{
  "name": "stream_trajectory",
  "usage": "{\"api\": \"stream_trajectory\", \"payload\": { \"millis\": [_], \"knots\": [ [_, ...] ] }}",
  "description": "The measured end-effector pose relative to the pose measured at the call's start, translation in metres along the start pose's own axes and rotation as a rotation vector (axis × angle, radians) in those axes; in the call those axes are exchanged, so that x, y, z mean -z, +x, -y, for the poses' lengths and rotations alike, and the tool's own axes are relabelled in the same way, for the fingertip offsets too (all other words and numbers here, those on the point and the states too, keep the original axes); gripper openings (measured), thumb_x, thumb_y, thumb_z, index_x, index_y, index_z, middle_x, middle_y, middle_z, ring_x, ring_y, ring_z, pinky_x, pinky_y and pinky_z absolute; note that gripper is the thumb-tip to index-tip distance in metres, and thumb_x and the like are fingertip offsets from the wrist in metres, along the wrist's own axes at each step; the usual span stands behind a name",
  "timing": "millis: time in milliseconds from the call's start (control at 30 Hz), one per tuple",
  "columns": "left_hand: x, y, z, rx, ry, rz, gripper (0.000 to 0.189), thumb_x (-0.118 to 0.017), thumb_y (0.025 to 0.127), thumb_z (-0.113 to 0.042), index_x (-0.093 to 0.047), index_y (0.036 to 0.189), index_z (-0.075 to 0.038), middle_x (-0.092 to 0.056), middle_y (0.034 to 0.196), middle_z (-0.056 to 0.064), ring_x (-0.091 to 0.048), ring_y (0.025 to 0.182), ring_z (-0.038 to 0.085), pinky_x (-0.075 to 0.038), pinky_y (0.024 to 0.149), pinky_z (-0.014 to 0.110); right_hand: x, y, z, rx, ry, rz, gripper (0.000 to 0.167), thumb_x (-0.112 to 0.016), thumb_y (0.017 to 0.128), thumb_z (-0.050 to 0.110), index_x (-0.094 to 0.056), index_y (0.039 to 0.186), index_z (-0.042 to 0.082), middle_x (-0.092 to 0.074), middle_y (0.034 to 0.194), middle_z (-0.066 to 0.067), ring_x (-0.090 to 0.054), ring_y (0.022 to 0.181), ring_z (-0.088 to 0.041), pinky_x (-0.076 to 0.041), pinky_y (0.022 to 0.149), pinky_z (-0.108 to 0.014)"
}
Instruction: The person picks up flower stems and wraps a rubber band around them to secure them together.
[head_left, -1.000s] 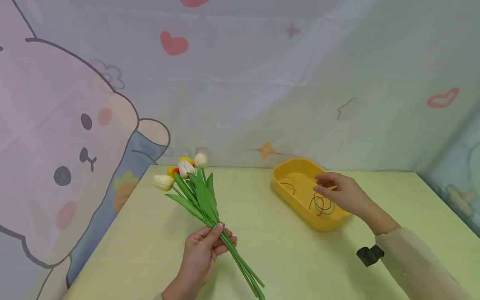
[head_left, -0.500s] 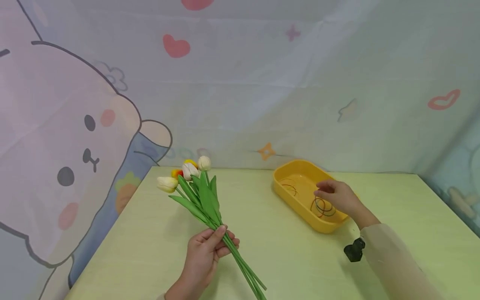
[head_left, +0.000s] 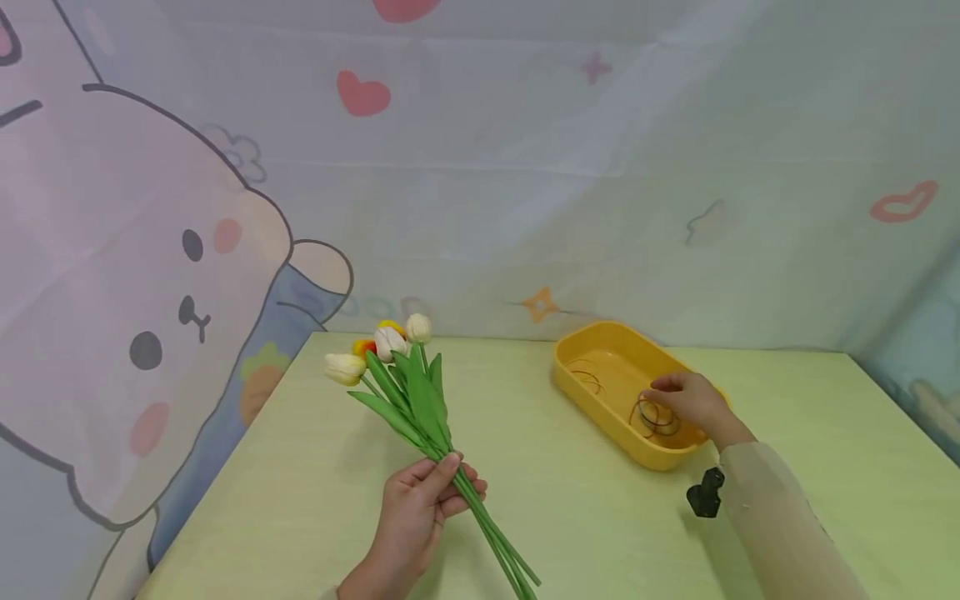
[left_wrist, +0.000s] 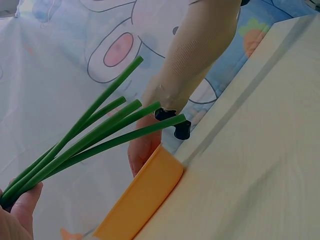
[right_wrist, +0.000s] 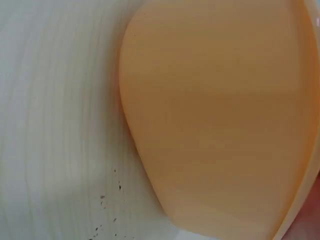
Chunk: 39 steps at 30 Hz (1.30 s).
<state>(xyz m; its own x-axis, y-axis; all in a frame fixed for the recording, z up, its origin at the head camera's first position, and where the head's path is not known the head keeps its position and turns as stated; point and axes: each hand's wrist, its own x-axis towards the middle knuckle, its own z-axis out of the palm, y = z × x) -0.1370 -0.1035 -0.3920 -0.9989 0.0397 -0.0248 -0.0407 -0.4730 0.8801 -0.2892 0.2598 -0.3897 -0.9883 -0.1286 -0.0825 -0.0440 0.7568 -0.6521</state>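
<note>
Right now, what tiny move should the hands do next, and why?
Probably the right hand should pinch one thin loop: it hangs over the yellow tray, close to several loops, though contact is unclear. The left hand grips the tulip stems, and no loop shows around them.

From above the left hand (head_left: 408, 512), the head view looked forward and down; both wrist views shared the tray (head_left: 615, 375), the right's closest.

We see one long, light tan right sleeve (head_left: 780, 517), with thin lines like ribs in its cloth. A little black gadget (head_left: 705, 493), made of chunky bits, sits by its cuff. We see just a tiny pale bit of left sleeve (head_left: 328, 594). The left hand (head_left: 416, 512) and right hand (head_left: 693, 402) are bare.
</note>
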Motion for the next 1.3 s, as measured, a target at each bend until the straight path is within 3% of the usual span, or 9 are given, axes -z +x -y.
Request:
{"api": "stream_trajectory", "payload": {
  "millis": [400,567,867,1100,1300],
  "knots": [
    [-0.003,0.0,0.0,-0.002,-0.012,0.005,0.016,-0.06,0.096,-0.011,-0.067,0.082,-0.008,-0.07,0.075,0.003,-0.072,0.074,0.016,-0.06,0.077,0.034,0.002,0.004,0.002,-0.068,-0.118,0.039,0.044,-0.064,0.092,0.022,-0.057,0.115,-0.016,-0.06,0.111,-0.029,-0.056,0.093,-0.034,-0.052,0.08,-0.042],
    [-0.003,-0.001,0.001,0.005,-0.015,0.007,0.017,-0.06,0.096,-0.011,-0.067,0.081,-0.008,-0.07,0.075,0.003,-0.072,0.074,0.015,-0.06,0.076,0.034,-0.002,0.007,0.0,-0.096,-0.132,0.067,0.041,-0.065,0.092,0.021,-0.059,0.112,-0.013,-0.061,0.106,-0.025,-0.055,0.089,-0.031,-0.052,0.076,-0.036],
    [-0.002,-0.003,0.002,0.005,-0.019,0.007,0.015,-0.06,0.096,-0.011,-0.067,0.083,-0.007,-0.07,0.075,0.003,-0.072,0.073,0.015,-0.06,0.076,0.034,-0.006,0.01,-0.002,-0.073,-0.166,0.078,0.031,-0.065,0.09,0.017,-0.063,0.105,-0.011,-0.063,0.098,-0.022,-0.057,0.086,-0.029,-0.053,0.074,-0.034],
    [-0.001,-0.005,0.002,0.023,-0.022,-0.001,0.015,-0.06,0.096,-0.01,-0.067,0.083,-0.006,-0.07,0.075,0.004,-0.072,0.073,0.016,-0.06,0.076,0.034,-0.009,0.013,-0.001,-0.138,-0.161,0.093,0.027,-0.065,0.091,0.015,-0.063,0.102,-0.009,-0.062,0.096,-0.02,-0.056,0.085,-0.029,-0.052,0.07,-0.031],
    [0.0,-0.006,0.004,0.035,-0.01,-0.014,0.015,-0.059,0.096,-0.011,-0.066,0.084,-0.005,-0.07,0.075,0.003,-0.072,0.074,0.016,-0.06,0.077,0.035,-0.011,0.013,-0.003,-0.11,-0.168,0.091,0.018,-0.065,0.089,0.01,-0.066,0.091,-0.008,-0.064,0.086,-0.016,-0.057,0.076,-0.024,-0.051,0.064,-0.028]
  ]
}}
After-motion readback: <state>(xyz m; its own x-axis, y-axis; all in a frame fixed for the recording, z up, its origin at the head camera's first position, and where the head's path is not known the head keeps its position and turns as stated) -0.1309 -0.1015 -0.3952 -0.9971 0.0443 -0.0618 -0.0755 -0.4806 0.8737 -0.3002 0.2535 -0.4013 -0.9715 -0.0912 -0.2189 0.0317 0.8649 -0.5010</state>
